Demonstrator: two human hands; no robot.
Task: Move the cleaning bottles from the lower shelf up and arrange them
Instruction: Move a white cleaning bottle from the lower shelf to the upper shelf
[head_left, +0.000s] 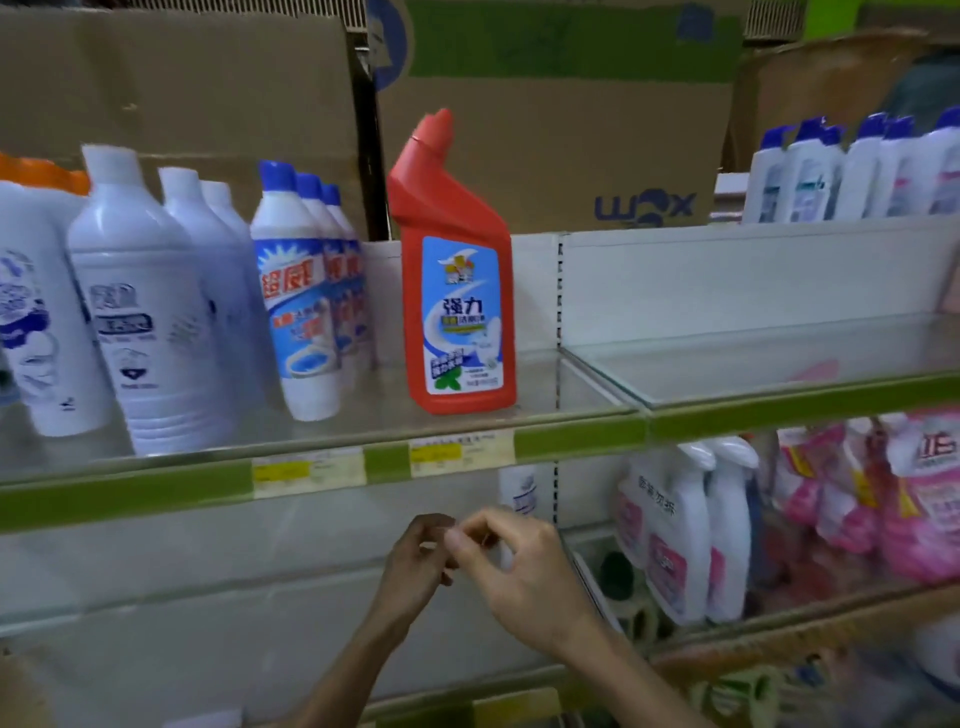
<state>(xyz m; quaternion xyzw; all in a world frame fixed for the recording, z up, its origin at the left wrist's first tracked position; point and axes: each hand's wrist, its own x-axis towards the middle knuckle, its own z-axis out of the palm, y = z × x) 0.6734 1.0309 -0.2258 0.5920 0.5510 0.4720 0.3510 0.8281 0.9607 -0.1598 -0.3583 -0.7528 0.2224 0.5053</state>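
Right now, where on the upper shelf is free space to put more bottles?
Bare glass lies right of the red bottle, across the whole right bay. A narrow gap separates it from the blue-capped bottles. Left of those it is crowded.

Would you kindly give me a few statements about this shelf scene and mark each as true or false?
1. The red bottle stands upright on the upper shelf. True.
2. The red bottle lies among the pink refill pouches. False: the pink pouches are on the lower shelf, at the right.
3. The left hand and right hand meet below the upper shelf. True.
4. The right hand grips the red bottle. False: it is well below it, apart.
5. The blue-capped bottles stand right of the red bottle. False: left.
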